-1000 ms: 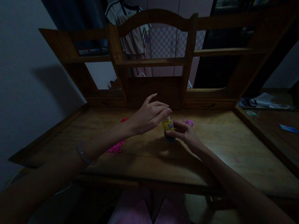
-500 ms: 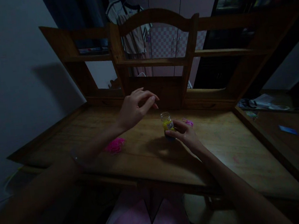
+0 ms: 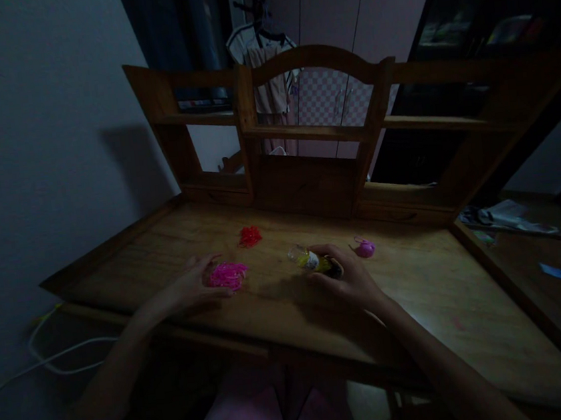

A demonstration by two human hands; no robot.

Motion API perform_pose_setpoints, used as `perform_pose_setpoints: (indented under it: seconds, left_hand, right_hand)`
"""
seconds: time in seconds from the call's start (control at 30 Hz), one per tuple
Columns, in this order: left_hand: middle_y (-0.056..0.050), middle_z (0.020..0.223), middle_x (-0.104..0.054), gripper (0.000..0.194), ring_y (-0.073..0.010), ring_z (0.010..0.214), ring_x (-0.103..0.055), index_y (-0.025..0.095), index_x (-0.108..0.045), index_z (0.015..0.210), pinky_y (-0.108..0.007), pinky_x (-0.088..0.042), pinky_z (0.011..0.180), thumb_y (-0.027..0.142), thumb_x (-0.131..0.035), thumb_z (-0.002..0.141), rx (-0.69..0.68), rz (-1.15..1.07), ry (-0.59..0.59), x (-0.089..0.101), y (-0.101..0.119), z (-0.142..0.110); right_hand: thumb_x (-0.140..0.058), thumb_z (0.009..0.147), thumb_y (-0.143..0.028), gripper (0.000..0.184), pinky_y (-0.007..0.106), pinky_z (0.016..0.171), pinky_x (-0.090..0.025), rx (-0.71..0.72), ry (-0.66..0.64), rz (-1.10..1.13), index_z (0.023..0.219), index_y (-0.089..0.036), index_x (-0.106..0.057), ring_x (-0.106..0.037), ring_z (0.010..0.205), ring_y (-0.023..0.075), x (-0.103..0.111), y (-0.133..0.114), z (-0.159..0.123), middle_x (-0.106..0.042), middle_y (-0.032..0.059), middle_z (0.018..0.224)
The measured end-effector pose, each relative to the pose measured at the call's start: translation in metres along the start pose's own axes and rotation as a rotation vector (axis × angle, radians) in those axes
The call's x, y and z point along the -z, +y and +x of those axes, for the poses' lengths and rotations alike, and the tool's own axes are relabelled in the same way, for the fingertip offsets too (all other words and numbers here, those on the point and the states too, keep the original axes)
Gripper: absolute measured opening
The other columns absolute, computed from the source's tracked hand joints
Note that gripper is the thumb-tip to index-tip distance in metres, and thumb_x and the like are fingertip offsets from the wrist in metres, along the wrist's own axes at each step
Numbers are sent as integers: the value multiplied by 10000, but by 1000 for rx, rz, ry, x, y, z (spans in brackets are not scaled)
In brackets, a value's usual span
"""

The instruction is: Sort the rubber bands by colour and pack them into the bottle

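My right hand (image 3: pixel 350 276) is wrapped around a small glass jar (image 3: pixel 310 259) with a pale label and yellow bits inside. The jar is tilted, its mouth pointing left. On the desk, a heap of thin pink strands (image 3: pixel 228 276), perhaps rubber bands, lies beside my left hand (image 3: pixel 196 287). That hand has its fingers and thumb apart, curved around the heap's left side; whether they touch it I cannot tell. Further back sits a smaller heap of red strands (image 3: pixel 250 236). Right of the jar is a small purple round object (image 3: pixel 365 248) with a loop.
The wooden desk (image 3: pixel 280 303) has a shelf unit (image 3: pixel 305 137) along its back edge. A wall (image 3: pixel 69 158) borders the left side, and a white cable (image 3: pixel 71 371) hangs at the front left. A second surface (image 3: pixel 534 290) with a blue card (image 3: pixel 558 272) stands to the right.
My left hand has come down from the air to the pink heap. My right hand has tipped the jar from upright toward the left. The view has shifted, and the red heap now shows.
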State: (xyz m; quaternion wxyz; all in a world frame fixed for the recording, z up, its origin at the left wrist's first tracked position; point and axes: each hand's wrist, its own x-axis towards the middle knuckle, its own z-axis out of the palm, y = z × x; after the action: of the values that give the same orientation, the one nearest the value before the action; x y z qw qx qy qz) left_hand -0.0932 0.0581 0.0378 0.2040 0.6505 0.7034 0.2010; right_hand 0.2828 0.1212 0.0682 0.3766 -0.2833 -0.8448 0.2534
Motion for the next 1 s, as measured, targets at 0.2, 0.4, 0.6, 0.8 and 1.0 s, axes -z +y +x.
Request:
perform_pose_setpoints:
  seconds: [0.2, 0.4, 0.6, 0.8, 1.0]
  left_hand:
    - [-117, 1218, -536, 856, -326, 1114, -542, 216, -548, 1294, -405, -447, 948, 598, -773, 561, -99, 54, -21, 3, 4, 6]
    - [-118, 1166, -527, 874, -331, 1126, -496, 222, -560, 1300, -406, -414, 952, 656, -742, 563, -97, 200, 7, 6, -9, 11]
    - [-70, 1031, -593, 721, -241, 926, -575, 228, -630, 1179, -301, -442, 777, 623, -746, 587, -167, 108, -17, 4, -8, 12]
    - [-14, 768, -648, 492, -170, 682, -570, 173, -672, 953, -249, -385, 586, 534, -749, 627, -140, -73, -20, -8, -9, 19]
    - [-14, 733, -664, 306, -162, 683, -584, 164, -704, 823, -243, -388, 607, 455, -670, 735, -183, -98, 12, -5, -2, 13]
  right_hand:
    - [-693, 782, -212, 405, 354, 837, -485, 58, -262, -67, 1183, -255, -652, -644, 951, 230, -26, -17, 34, -687, 55, 1075]
    - [-722, 727, -212, 409, 303, 805, -466, -12, -409, -238, 1134, -224, -700, -639, 913, 221, -51, -5, 69, -691, 78, 1044]
    - [-716, 728, -255, 448, 275, 798, -448, -8, -554, -201, 1175, -229, -688, -635, 913, 206, -64, -6, 97, -699, 53, 1053]
    - [-713, 719, -257, 431, 266, 764, -447, 13, -535, -177, 1148, -225, -706, -636, 853, 193, -84, -14, 101, -709, 37, 980]
    - [-720, 713, -236, 435, 283, 815, -450, 32, -467, -158, 1148, -248, -706, -633, 918, 210, -92, -10, 94, -694, 40, 1041]
